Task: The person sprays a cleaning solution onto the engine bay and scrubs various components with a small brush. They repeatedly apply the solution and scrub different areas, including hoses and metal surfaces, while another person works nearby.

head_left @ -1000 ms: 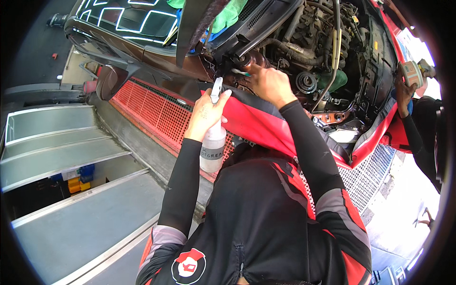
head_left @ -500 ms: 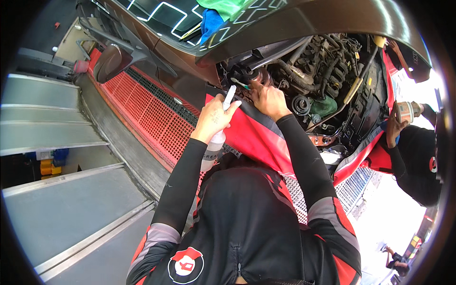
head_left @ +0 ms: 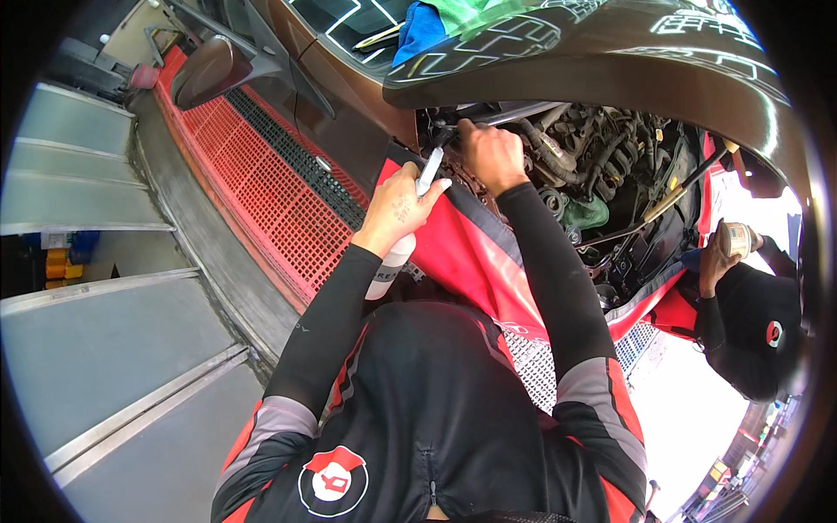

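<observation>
My left hand (head_left: 394, 209) is wrapped around a white spray bottle (head_left: 394, 264), and the bottle's white trigger head sticks up above my fingers. Farther forward and to the right, my right hand (head_left: 494, 159) reaches into the near left corner of the engine bay (head_left: 593, 161), just under the raised hood's edge. Its fingers are curled closed. Half a second ago a thin brush with a teal and white handle showed in them; now my hand hides it. A red fender cover (head_left: 475, 275) with a dark border drapes over the car's side below both hands.
The raised brown hood (head_left: 575, 83) arches over the engine, with a blue cloth (head_left: 420, 33) and a green cloth (head_left: 466, 10) behind it. The side mirror (head_left: 212, 71) juts out at left above red floor grating (head_left: 261, 166). At right another person's hand (head_left: 717, 266) holds a round container (head_left: 738, 239).
My view has shifted, so the hood sits lower in it. My right hand has moved deeper toward the bay's corner, and the brush has gone from sight. My left hand keeps the bottle.
</observation>
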The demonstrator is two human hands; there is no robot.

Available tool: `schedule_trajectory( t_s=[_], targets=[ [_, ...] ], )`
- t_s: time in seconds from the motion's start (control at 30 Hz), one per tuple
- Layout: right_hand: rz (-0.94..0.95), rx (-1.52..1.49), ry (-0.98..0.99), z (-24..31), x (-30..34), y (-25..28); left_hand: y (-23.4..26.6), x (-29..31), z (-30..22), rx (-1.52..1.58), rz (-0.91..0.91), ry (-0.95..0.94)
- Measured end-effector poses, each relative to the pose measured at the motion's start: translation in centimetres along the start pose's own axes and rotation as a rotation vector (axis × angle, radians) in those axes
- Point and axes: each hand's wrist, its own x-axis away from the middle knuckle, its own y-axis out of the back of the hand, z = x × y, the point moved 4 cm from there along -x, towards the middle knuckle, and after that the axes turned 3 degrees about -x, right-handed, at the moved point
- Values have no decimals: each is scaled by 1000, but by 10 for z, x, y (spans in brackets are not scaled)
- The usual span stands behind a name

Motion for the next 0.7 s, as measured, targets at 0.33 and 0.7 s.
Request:
schedule_trajectory(
  t_s=[0.33, 0.7],
  targets=[
    [160, -94, -58, -7, -37, -7, -4, 80, 64, 226, -200, -64],
    [305, -221, -78, -12, -33, -14, 19, 158, 126, 152, -380, 65]
  ],
)
